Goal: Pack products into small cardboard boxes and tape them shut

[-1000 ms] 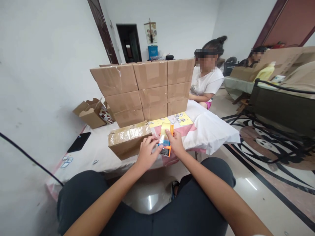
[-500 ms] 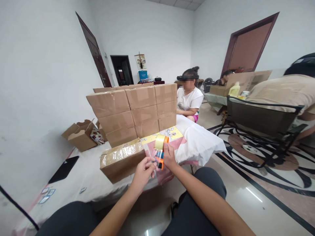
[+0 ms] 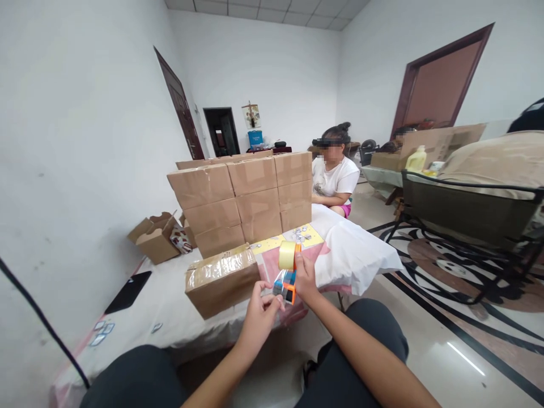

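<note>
My right hand is wrapped around an orange-and-blue tape dispenser carrying a roll of yellowish packing tape. Close to the dispenser's lower end, my left hand has its thumb and fingers drawn together at the clear tape end; the exact contact is hard to see. Just left of both hands, a closed cardboard box lies on the cloth-covered table, shiny tape running along its top. Behind it rises a stack of taped cardboard boxes.
An open carton and a flat black object are at the table's left. The white table cover hangs over the right edge. A person in a white shirt sits beyond the stack. A dark chair stands at right.
The view has tilted, so the scene sits slightly lower and further right. Both hands keep much the same place by the dispenser, with the left index finger a little more raised.
</note>
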`<state>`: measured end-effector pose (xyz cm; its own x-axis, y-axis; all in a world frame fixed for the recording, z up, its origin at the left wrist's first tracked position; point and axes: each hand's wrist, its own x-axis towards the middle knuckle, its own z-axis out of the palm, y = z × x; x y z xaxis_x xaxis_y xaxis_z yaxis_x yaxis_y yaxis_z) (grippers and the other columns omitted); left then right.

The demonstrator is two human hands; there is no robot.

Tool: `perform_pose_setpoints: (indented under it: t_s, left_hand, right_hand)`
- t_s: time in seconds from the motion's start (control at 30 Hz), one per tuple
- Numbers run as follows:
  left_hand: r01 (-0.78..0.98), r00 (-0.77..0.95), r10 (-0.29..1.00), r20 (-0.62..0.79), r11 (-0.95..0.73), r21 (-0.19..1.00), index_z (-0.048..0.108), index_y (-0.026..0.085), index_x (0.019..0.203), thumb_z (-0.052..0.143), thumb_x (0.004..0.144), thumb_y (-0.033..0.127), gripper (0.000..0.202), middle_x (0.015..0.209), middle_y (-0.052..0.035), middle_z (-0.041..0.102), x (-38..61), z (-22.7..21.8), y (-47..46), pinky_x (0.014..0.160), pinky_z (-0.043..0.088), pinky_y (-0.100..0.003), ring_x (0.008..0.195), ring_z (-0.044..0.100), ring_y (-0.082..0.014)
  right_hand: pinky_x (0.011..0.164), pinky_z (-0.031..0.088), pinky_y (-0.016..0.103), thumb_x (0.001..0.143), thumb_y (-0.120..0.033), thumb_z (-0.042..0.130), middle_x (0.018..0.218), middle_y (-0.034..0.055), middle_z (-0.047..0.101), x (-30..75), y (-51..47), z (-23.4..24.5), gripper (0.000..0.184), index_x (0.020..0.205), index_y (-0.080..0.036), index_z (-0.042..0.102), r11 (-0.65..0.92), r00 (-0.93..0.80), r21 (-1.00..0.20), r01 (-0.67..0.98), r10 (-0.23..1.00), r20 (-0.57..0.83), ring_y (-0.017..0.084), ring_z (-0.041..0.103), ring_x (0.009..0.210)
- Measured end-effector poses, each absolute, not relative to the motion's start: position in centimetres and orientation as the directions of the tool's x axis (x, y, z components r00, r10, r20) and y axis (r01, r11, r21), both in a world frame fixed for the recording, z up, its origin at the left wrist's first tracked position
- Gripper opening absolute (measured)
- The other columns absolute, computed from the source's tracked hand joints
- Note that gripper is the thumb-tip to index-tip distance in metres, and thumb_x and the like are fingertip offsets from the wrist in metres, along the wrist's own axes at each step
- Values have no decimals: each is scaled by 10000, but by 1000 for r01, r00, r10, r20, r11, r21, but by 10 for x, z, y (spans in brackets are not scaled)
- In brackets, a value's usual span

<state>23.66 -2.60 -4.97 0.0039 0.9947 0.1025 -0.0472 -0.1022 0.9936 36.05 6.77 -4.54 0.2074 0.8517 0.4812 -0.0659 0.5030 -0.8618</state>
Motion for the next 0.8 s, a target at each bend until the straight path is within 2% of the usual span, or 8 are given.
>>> perform_pose_setpoints:
  t_s: [0.2, 0.47, 0.67, 0.8]
  left_hand:
    - [-75, 19, 998, 64, -62, 995, 318, 250, 969, 678, 750, 484, 483, 579, 79, 618, 237, -46, -25, 421, 221, -166, 367, 298, -34]
    - [-43, 25, 998, 61, -60, 997, 331, 244, 979, 659, 760, 462, 451, 588, 70, 637, 237, -48, -27, 421, 206, -164, 360, 283, -27]
    - [-24, 2, 1000, 18, -18, 1000, 335, 244, 994, 705, 697, 564, 573, 575, 52, 656, 232, -58, -20, 385, 192, -175, 331, 296, -38]
    - [0, -11, 999, 51, -51, 999, 354, 229, 1036, 700, 714, 586, 592, 601, 28, 680, 228, -67, -14, 389, 220, -176, 337, 340, -46]
  right_hand:
    - [500, 295, 272, 961, -570, 390, 581, -32, 409, 362, 70, -47, 475, 653, -212, 426, 483, 203, -873, -70, 864, 462, 120, 378, 544]
    - [514, 305, 274, 965, -561, 378, 588, -29, 417, 363, 70, -47, 468, 665, -209, 450, 487, 207, -872, -57, 860, 467, 127, 393, 556]
    - [540, 310, 277, 968, -542, 376, 604, -24, 418, 362, 68, -45, 460, 645, -217, 414, 532, 169, -846, 5, 834, 526, 127, 397, 570]
    - [540, 300, 278, 975, -536, 343, 601, -27, 410, 361, 67, -46, 458, 648, -220, 402, 535, 172, -844, 28, 829, 531, 126, 389, 565]
